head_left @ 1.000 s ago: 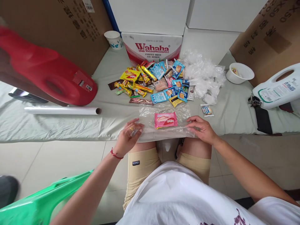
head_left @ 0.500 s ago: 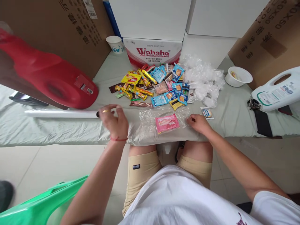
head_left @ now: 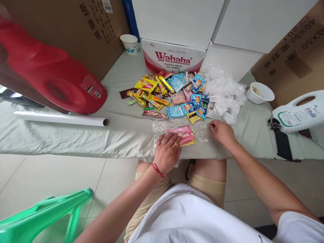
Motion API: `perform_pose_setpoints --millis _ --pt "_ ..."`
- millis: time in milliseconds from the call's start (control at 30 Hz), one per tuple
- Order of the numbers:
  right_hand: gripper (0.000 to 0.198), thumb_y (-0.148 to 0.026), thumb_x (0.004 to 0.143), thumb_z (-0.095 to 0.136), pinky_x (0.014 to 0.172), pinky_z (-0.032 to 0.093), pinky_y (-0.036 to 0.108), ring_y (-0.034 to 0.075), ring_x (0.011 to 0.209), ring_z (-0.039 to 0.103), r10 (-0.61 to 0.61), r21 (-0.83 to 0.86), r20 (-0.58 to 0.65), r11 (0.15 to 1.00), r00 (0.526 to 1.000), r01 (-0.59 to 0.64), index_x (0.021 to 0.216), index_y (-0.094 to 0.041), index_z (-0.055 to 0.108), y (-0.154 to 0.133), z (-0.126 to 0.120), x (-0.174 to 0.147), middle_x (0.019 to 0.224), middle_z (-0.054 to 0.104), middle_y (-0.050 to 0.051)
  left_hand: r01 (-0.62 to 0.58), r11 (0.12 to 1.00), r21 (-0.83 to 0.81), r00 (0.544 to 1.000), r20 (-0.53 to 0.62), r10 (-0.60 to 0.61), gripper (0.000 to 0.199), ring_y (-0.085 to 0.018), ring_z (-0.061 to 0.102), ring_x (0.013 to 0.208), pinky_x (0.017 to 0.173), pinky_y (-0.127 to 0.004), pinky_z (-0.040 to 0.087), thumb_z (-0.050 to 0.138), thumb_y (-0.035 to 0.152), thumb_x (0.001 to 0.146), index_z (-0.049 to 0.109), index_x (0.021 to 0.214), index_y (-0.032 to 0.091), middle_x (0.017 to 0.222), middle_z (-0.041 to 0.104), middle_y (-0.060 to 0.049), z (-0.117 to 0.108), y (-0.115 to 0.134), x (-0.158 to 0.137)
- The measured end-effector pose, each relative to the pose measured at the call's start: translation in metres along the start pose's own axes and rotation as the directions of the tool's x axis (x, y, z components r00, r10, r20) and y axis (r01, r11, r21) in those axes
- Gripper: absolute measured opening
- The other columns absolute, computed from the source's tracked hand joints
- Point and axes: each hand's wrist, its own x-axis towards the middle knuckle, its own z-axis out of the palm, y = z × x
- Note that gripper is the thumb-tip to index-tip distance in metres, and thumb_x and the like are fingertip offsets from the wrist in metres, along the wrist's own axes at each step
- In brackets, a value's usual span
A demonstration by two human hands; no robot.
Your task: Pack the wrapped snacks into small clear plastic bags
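A clear plastic bag [head_left: 201, 131] lies near the table's front edge, with a pink nabati wafer packet [head_left: 186, 135] in it and a strip of yellow showing beneath the pink. My left hand [head_left: 168, 148] rests flat over the left part of the packet and bag, fingers stretched out, palm down. At the bag's right end, the fingers of my right hand [head_left: 222, 134] are pinched together on its edge. Just behind the bag spreads a pile of snacks: blue biscuit packets [head_left: 176, 111], a yellow nabati packet [head_left: 146, 85] and several yellow sticks [head_left: 159, 101].
Crumpled clear bags [head_left: 225, 92] are heaped right of the snacks. A white bowl [head_left: 260, 98], a white jug [head_left: 298, 113] and a black phone-like object [head_left: 283, 145] are farther right. Leftward are a red jug [head_left: 73, 81], a white roll [head_left: 63, 118] and a paper cup [head_left: 130, 45].
My left hand has come from the left, above the roll's end, down onto the wafer packet. My right hand stays at the bag's right end; a small packet beside it is now hidden.
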Motion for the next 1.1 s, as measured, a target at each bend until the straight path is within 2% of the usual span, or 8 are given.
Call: perform_pose_setpoints --millis 100,167,300,433,600,800,933,1100 --pt "0.029 -0.032 0.098 0.054 0.089 0.043 0.038 0.028 0.098 0.061 -0.355 0.076 -0.088 0.929 0.931 0.362 0.114 -0.017 0.073 -0.03 -0.002 0.031 0.105 0.074 0.013 -0.019 1.0 -0.016 1.0 -0.018 0.018 0.039 -0.031 0.055 0.141 0.12 -0.054 0.036 0.05 0.028 0.103 0.064 0.139 0.024 0.142 0.068 -0.008 -0.005 -0.003 0.006" --pt "0.04 -0.035 0.094 0.064 0.097 0.042 0.039 0.03 0.106 0.06 -0.509 0.134 0.018 0.854 0.86 0.503 0.128 -0.015 0.069 -0.055 0.004 0.056 0.111 0.075 0.013 -0.033 0.999 -0.02 0.999 0.016 0.034 0.04 -0.031 0.052 0.144 0.121 -0.055 0.034 0.05 0.027 0.102 0.064 0.14 0.024 0.145 0.067 -0.008 -0.006 0.0 0.01" --pt "0.029 -0.029 0.092 0.068 0.089 0.04 0.031 0.023 0.097 0.063 -0.533 0.19 0.333 0.846 0.778 0.499 0.115 -0.014 0.075 -0.092 0.018 0.097 0.098 0.077 0.009 -0.081 0.996 -0.045 0.989 0.121 0.086 0.041 -0.027 0.056 0.141 0.124 -0.054 0.03 0.046 0.022 0.103 0.064 0.14 0.023 0.146 0.066 -0.008 0.001 -0.001 0.016" --pt "0.024 -0.024 0.097 0.056 0.075 0.037 0.026 0.017 0.082 0.062 -0.584 0.318 0.355 0.81 0.73 0.494 0.101 -0.012 0.077 -0.096 0.014 0.116 0.093 0.075 0.007 -0.122 0.989 -0.09 0.98 0.145 0.134 0.042 -0.023 0.058 0.138 0.126 -0.053 0.029 0.045 0.02 0.103 0.065 0.14 0.026 0.145 0.067 -0.007 0.006 -0.007 0.019" --pt "0.027 -0.027 0.101 0.053 0.074 0.034 0.026 0.018 0.085 0.059 -0.667 0.249 0.281 0.745 0.69 0.618 0.103 -0.014 0.076 -0.089 -0.005 0.102 0.095 0.071 0.008 -0.151 0.981 -0.122 0.973 0.158 0.17 0.04 -0.022 0.063 0.132 0.123 -0.051 0.033 0.045 0.017 0.102 0.07 0.133 0.026 0.139 0.071 -0.006 0.005 -0.011 0.028" --pt "0.035 -0.036 0.109 0.044 0.065 0.031 0.028 0.016 0.076 0.056 -0.694 0.073 0.145 0.718 0.705 0.692 0.111 -0.02 0.075 -0.083 -0.004 0.03 0.094 0.065 0.007 -0.151 0.974 -0.167 0.982 0.089 0.167 0.046 -0.022 0.065 0.125 0.114 -0.046 0.041 0.047 0.011 0.097 0.072 0.13 0.031 0.128 0.076 -0.005 0.008 -0.018 0.025" --pt "0.035 -0.031 0.109 0.043 0.068 0.039 0.026 0.016 0.081 0.059 -0.717 0.114 0.12 0.697 0.686 0.708 0.133 -0.021 0.067 -0.077 0.022 -0.009 0.099 0.066 0.008 0.102 0.98 -0.169 0.978 -0.163 -0.13 0.026 -0.029 0.063 0.116 0.104 -0.05 0.045 0.057 0.025 0.096 0.074 0.116 0.026 0.116 0.075 -0.01 0.015 -0.022 0.006" --pt "0.04 -0.026 0.106 0.048 0.075 0.044 0.026 0.018 0.089 0.06 -0.735 0.117 0.172 0.677 0.656 0.727 0.144 -0.028 0.063 -0.076 0.037 -0.024 0.102 0.066 0.008 0.545 0.826 -0.143 0.762 -0.325 -0.56 0.055 -0.043 0.047 0.136 0.111 -0.065 0.039 0.074 0.047 0.081 0.061 0.127 0.021 0.137 0.058 -0.02 0.02 -0.046 -0.009"
